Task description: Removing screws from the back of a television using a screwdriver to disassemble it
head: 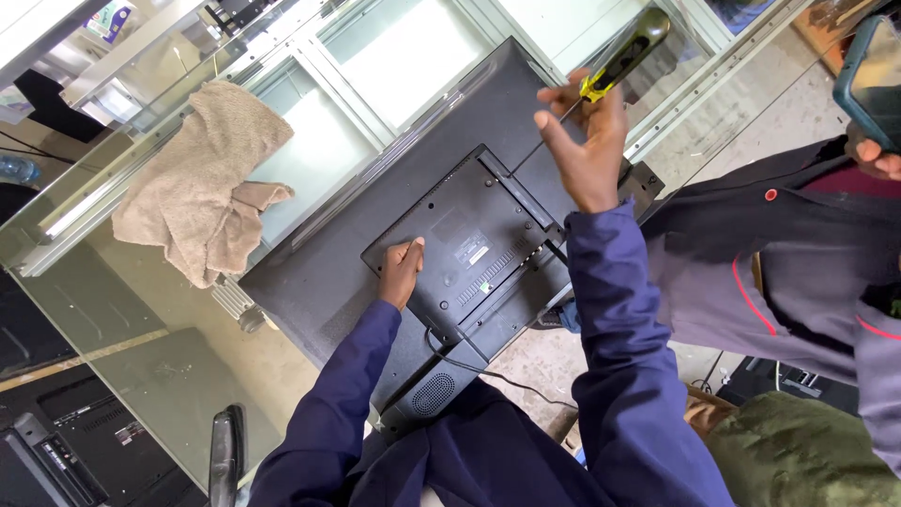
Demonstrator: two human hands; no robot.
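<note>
One black television (450, 216), face down, back panel up, under both hands.

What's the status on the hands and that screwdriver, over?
Right hand gripping screwdriver, tip on TV back panel. Left hand flat on panel. Cable trailing nearby.

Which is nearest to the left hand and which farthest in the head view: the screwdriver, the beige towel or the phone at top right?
From the left hand:
1. Beige towel, to its left on the glass.
2. Screwdriver, up to its right, in the right hand.
3. Phone, far right corner.
The first two are fairly close.
</note>
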